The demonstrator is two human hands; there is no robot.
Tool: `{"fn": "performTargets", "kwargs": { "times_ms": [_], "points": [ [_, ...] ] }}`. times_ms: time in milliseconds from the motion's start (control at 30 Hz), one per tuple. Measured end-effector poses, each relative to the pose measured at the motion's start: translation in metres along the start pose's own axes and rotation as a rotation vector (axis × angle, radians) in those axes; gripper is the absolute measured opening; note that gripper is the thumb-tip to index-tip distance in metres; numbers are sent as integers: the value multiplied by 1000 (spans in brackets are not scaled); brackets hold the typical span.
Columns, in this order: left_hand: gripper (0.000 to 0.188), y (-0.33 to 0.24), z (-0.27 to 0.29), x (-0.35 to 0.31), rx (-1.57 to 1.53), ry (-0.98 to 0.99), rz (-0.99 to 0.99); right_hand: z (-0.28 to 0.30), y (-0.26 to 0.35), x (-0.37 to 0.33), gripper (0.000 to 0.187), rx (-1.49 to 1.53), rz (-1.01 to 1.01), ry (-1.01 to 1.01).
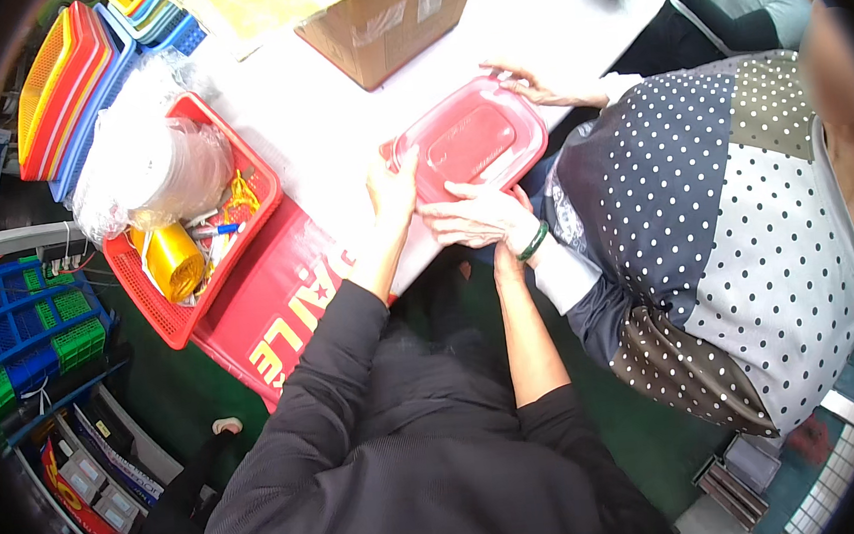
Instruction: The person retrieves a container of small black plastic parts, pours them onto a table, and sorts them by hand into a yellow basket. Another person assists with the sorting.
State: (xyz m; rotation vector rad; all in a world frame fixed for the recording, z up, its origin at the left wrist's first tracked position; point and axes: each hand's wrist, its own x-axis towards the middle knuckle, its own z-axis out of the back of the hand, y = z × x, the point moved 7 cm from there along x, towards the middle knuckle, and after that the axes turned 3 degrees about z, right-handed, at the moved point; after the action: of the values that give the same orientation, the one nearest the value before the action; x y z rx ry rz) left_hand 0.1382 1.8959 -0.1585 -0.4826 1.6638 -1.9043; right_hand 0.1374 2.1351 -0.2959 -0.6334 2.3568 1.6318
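Observation:
A red rectangular plastic container [477, 143] with rounded corners and what looks like a clear lid is held over the table's near edge. My left hand [395, 184] grips its left side, thumb along the rim. Below its near right corner is my right hand [509, 264], mostly hidden behind a co-worker's wrist; its grip cannot be made out. One hand of the co-worker [468, 219], below a green bracelet, lies along the container's near edge. The co-worker's other hand [528, 86] touches the far right corner.
On the white table [274, 103] stand a cardboard box [394, 34] and a red basket [266, 194] holding plastic wrap, a yellow roll and pens. Stacked colored baskets [67, 89] rise at the far left. The co-worker in polka dots [680, 167] is close on my right.

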Motion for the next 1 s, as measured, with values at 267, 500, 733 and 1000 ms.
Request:
{"fn": "performTargets", "kwargs": {
  "times_ms": [267, 500, 733, 1000],
  "points": [
    [36, 33, 29, -6, -240, 24, 268, -101, 54, -12, 46, -164, -154, 686],
    [30, 49, 79, -4, -266, 48, 163, -86, 85, -7, 47, -71, 177, 343],
    [26, 59, 124, -18, -262, -196, 191, -100, 73, -32, 30, -185, 175, -173],
    [40, 17, 163, -99, -805, 54, 333, -122, 56, -122, 29, -262, 284, -162]
  ]
}}
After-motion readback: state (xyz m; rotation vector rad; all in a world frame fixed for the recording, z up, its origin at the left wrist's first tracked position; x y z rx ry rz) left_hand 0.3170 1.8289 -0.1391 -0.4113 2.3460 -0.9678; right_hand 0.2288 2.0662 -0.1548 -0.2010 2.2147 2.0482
